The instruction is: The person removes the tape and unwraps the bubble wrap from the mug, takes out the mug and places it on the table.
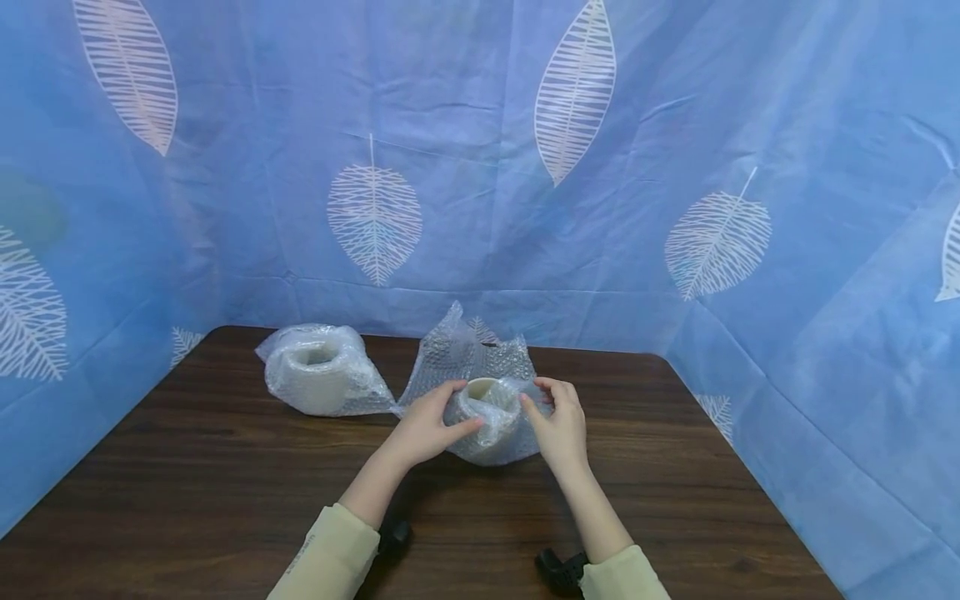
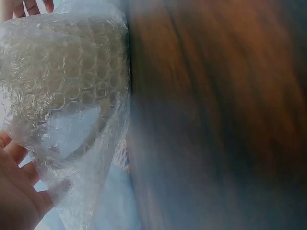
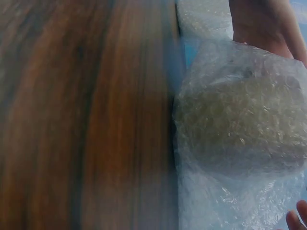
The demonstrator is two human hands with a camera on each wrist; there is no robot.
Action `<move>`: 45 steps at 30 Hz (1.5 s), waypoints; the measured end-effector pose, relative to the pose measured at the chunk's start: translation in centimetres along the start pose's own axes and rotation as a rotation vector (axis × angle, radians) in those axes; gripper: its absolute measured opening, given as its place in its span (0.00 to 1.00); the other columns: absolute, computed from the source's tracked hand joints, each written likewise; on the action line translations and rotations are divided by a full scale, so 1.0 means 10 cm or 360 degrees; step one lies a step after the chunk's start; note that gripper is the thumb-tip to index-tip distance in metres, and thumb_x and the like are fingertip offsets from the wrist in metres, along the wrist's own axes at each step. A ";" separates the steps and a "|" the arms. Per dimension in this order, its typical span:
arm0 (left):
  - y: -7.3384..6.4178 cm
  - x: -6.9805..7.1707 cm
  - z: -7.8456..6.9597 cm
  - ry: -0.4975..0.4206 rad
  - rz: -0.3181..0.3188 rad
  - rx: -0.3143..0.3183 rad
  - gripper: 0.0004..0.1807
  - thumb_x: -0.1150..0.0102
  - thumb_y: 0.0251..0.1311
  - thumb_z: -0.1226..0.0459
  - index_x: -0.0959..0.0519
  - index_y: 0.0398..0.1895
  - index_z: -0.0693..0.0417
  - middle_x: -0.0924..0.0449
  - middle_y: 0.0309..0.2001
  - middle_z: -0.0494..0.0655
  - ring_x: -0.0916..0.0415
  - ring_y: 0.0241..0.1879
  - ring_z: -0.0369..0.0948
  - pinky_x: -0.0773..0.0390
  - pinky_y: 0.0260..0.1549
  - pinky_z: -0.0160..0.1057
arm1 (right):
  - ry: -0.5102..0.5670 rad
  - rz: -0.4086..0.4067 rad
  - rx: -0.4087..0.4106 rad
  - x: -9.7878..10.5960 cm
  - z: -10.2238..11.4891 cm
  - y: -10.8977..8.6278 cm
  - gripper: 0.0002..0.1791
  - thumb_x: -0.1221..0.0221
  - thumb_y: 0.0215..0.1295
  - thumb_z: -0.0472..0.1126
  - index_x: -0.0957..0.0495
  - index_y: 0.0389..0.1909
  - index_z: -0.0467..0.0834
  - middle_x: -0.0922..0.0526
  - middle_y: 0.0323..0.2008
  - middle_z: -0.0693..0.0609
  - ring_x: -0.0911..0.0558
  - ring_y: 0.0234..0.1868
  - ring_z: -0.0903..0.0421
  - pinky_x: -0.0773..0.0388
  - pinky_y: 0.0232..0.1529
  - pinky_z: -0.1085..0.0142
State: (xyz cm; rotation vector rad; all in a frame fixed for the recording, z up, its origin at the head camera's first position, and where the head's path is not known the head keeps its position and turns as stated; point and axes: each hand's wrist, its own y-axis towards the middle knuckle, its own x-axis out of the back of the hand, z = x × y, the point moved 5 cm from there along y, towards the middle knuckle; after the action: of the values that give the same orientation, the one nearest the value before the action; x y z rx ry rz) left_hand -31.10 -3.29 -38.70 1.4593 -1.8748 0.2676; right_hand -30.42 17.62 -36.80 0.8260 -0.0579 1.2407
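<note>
Because the pale cylinder (image 1: pixel 481 387) sits in bubble wrap (image 1: pixel 495 455) between the left hand (image 1: pixel 424 427) and right hand (image 1: pixel 564 427), fingers spread (any pinch, I cannot tell), steady it with one. Work the film gently with the other.

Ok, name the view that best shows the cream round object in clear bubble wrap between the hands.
The head view: the cream round object shows from above, far rim visible. Both wrist views show it close up, veiled by the clear bubble wrap and running to the frame's edge.
</note>
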 end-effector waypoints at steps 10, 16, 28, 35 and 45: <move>0.02 -0.02 0.03 -0.0090 0.0005 0.0015 0.43 0.42 0.56 0.37 0.38 0.69 0.51 0.35 0.66 0.51 0.37 0.64 0.52 0.33 0.56 0.58 | -0.0002 0.0027 -0.0079 -0.05 -0.03 0.08 0.24 0.36 0.63 0.45 0.25 0.56 0.38 0.27 0.54 0.41 0.29 0.54 0.41 0.31 0.53 0.51; 0.05 -0.03 0.06 -0.0208 0.0039 0.0049 0.43 0.40 0.57 0.40 0.38 0.70 0.52 0.37 0.67 0.52 0.40 0.66 0.53 0.36 0.58 0.59 | 0.0115 0.0146 -0.0193 -0.13 -0.09 0.12 0.26 0.38 0.65 0.46 0.27 0.60 0.37 0.24 0.56 0.40 0.26 0.57 0.42 0.29 0.55 0.47; 0.06 -0.02 0.06 -0.0280 0.0061 0.0066 0.42 0.40 0.57 0.40 0.39 0.70 0.51 0.38 0.68 0.52 0.42 0.67 0.53 0.38 0.59 0.60 | 0.0196 0.0140 -0.0345 -0.20 -0.14 0.14 0.21 0.39 0.65 0.47 0.21 0.50 0.35 0.18 0.40 0.44 0.21 0.41 0.49 0.22 0.38 0.59; 0.05 -0.03 0.07 -0.0295 0.0046 0.0065 0.42 0.39 0.57 0.41 0.39 0.70 0.51 0.38 0.68 0.52 0.42 0.67 0.53 0.38 0.59 0.60 | 0.0272 0.0000 -0.0345 -0.21 -0.13 0.13 0.10 0.37 0.64 0.41 0.17 0.37 0.36 0.21 0.28 0.49 0.27 0.29 0.56 0.27 0.28 0.69; 0.04 -0.04 0.08 -0.0334 0.0032 0.0054 0.41 0.39 0.57 0.42 0.38 0.69 0.51 0.38 0.68 0.52 0.43 0.67 0.53 0.38 0.59 0.60 | 0.0276 -0.0197 -0.0232 -0.21 -0.09 0.10 0.05 0.36 0.62 0.35 0.16 0.32 0.36 0.15 0.32 0.45 0.21 0.31 0.54 0.25 0.30 0.71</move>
State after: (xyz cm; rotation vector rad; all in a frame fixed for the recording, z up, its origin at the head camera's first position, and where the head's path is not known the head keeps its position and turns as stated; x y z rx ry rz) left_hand -31.80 -3.31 -39.43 1.5423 -2.0611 0.1614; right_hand -32.37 16.48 -37.88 0.5848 0.0419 1.1722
